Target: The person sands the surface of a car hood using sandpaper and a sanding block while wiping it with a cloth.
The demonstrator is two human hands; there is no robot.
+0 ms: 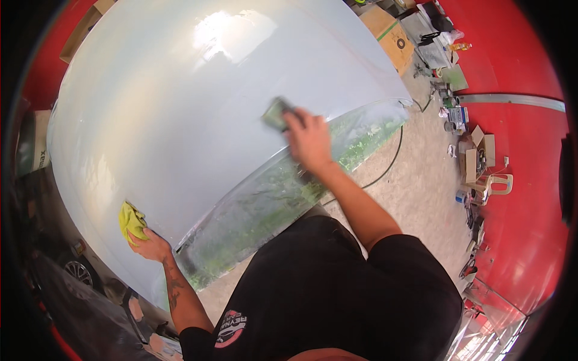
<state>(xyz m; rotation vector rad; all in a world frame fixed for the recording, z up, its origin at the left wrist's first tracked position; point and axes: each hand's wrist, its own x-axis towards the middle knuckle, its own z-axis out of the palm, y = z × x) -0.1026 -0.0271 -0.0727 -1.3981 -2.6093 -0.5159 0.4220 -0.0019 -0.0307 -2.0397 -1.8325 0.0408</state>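
A large, curved, light grey car body panel (180,120), shiny in places, fills the middle. My right hand (310,141) grips a small grey-green block (276,114), blurred by motion, over the panel's near side; it looks like a sanding block. Further left, my left hand (152,245) is closed on a bunched yellow-green cloth (130,221) at the panel's near left part. Between my body and the panel runs a blotchy green and grey strip (247,210) with a filmy look.
A dark hose or cable (394,159) curves over the concrete floor (421,180). Along the red wall (512,144) at right stand an open cardboard box (475,159), a beige plastic stool (498,185) and several cans. Part of a vehicle with a wheel (78,272) shows at left.
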